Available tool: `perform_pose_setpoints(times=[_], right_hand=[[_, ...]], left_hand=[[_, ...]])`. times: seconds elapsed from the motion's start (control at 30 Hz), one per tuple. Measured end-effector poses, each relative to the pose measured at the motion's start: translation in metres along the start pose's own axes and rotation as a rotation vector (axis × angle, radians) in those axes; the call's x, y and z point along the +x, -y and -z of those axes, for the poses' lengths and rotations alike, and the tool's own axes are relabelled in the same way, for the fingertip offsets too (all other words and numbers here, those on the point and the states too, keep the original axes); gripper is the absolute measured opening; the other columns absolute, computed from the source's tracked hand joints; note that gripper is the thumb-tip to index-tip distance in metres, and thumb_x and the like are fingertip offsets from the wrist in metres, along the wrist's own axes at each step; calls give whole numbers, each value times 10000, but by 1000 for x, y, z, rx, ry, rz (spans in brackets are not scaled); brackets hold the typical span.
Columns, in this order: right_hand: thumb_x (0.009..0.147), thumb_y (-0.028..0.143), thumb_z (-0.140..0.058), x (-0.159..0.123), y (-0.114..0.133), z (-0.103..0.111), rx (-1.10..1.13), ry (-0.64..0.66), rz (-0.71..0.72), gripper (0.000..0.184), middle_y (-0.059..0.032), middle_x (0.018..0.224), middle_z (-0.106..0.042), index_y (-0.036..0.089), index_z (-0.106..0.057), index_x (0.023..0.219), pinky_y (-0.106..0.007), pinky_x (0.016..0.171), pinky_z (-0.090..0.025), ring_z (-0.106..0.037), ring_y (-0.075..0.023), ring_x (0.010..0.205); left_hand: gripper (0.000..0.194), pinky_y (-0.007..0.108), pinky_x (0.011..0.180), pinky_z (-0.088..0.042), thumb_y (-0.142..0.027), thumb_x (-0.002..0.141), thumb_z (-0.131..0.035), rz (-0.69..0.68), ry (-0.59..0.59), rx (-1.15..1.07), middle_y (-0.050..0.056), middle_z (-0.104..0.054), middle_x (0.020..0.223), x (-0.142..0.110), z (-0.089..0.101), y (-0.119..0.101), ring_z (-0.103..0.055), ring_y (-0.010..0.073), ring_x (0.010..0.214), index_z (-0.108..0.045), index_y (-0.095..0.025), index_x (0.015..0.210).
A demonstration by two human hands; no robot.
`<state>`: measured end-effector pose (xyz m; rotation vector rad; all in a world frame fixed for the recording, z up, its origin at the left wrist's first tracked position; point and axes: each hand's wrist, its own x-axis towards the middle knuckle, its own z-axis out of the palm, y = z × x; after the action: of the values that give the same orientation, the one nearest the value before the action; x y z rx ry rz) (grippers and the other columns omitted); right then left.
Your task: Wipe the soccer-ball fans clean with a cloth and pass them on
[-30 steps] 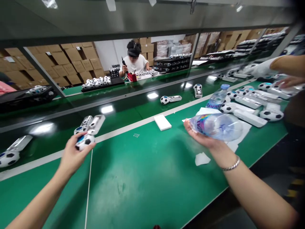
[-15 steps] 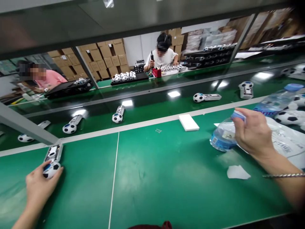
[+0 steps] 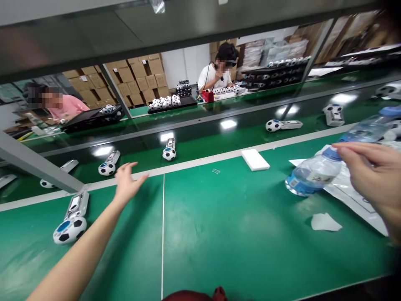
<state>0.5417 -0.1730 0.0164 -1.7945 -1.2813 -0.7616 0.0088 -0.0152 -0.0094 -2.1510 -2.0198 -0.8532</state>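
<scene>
Right now, the clear bottle [image 3: 313, 173] with the blue cap [image 3: 331, 154] stands on the green counter [image 3: 232, 234], and the right hand [image 3: 374, 175] has its thumb and forefinger drawn together at that cap; whether they squeeze it, I cannot tell. Well to the left of the bottle, the left hand [image 3: 127, 182] has its fingers spread apart and grips nothing, close to a football-patterned device [image 3: 109, 164] lying on the dark conveyor [image 3: 203, 146]. White sheets [image 3: 351, 192] lie beside the bottle, reaching out to its right, and a second bottle [image 3: 365, 128] is just behind it on the right. A torn white scrap [image 3: 326, 222] lies on the near side of the bottle, while a white foam block [image 3: 255, 159] sits to its left, towards the conveyor. Beyond the bottle, on the conveyor, are a device lying lengthwise [image 3: 283, 125] and, farther right, another device [image 3: 333, 115]. Farther left of the bottle, a device with a silver handle [image 3: 169, 149] rests on the conveyor, and at the far left a larger-looking device [image 3: 71, 221] lies on the counter. Across the conveyor from the bottle, a person in white [image 3: 217, 73] sits bent forward near a red holder [image 3: 207, 96]; a person in pink [image 3: 67, 106] is farther left.
</scene>
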Motion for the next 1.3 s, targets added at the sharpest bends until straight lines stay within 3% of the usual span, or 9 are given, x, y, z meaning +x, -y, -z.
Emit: perform_pose_setpoints(times=[0.1, 0.2, 0.37, 0.47, 0.6, 0.77, 0.9, 1.1, 1.3], right_hand=[[837, 454, -456, 10, -4, 4, 38, 42, 52, 379, -99, 865, -701, 165, -694, 901, -299, 753, -497, -651, -217, 870], [829, 361, -519, 22, 6, 17, -26, 27, 73, 269, -96, 851, -705, 167, -696, 887, -274, 724, -493, -654, -198, 847], [790, 291, -603, 30, 73, 36, 255, 13, 102, 157, -85, 859, -697, 177, -688, 856, -263, 789, -489, -645, -161, 816], [747, 292, -647, 27, 122, 18, 486, 188, 18, 124, -50, 823, -700, 189, -687, 802, -268, 735, -501, -643, -152, 760], [741, 330, -637, 20, 174, -37, 755, 540, -102, 160, -25, 776, -696, 182, -677, 786, -260, 656, -492, -634, -147, 710], [718, 302, -643, 1, 230, -103, 1080, 694, -192, 194, -26, 791, -672, 151, -635, 839, -261, 680, -479, -613, -132, 716], [716, 289, -646, -28, 261, -122, 1243, 803, -228, 218, -18, 806, -658, 155, -610, 885, -247, 668, -485, -612, -122, 720], [771, 234, -623, -57, 270, -126, 1155, 746, 171, 117, -24, 865, -660, 178, -636, 873, -264, 773, -482, -606, -132, 818], [835, 198, -546, -62, 265, -130, 1019, 647, 530, 111, -53, 827, -644, 173, -654, 833, -295, 747, -477, -560, -149, 797]], left_hand=[[688, 433, 1015, -284, -512, 632, -627, 103, 196, -141, 158, -443, 1228, 41, -43, -35, -342, 319, 1234, -463, -160, 1201], [853, 438, 983, -317, -525, 563, -685, 188, 265, -253, 190, -409, 1272, 71, -79, -68, -361, 349, 1223, -386, -156, 1272], [657, 386, 821, -437, -462, 593, -669, 198, 310, -383, 158, -566, 1095, 97, -111, -98, -553, 303, 1001, -487, -149, 1142], [539, 342, 726, -463, -393, 599, -659, 176, 336, -452, 119, -615, 984, 88, -106, -99, -601, 252, 850, -528, -148, 1061], [526, 279, 698, -465, -343, 548, -694, 80, 402, -547, 39, -624, 942, 40, -80, -90, -598, 192, 804, -548, -192, 1031], [560, 268, 750, -461, -251, 555, -680, -10, 499, -792, 38, -606, 984, -30, -50, -86, -582, 162, 825, -494, -168, 1077], [549, 275, 784, -445, -211, 564, -663, -5, 492, -770, 43, -591, 1021, -46, -44, -85, -572, 167, 869, -478, -171, 1079], [543, 288, 724, -446, -206, 582, -649, 1, 514, -751, 35, -579, 958, -41, -51, -83, -561, 167, 804, -448, -175, 1085], [521, 373, 896, -391, -237, 589, -662, -118, 394, -662, 61, -494, 1074, -46, -53, -83, -482, 230, 1039, -445, -195, 1061]])
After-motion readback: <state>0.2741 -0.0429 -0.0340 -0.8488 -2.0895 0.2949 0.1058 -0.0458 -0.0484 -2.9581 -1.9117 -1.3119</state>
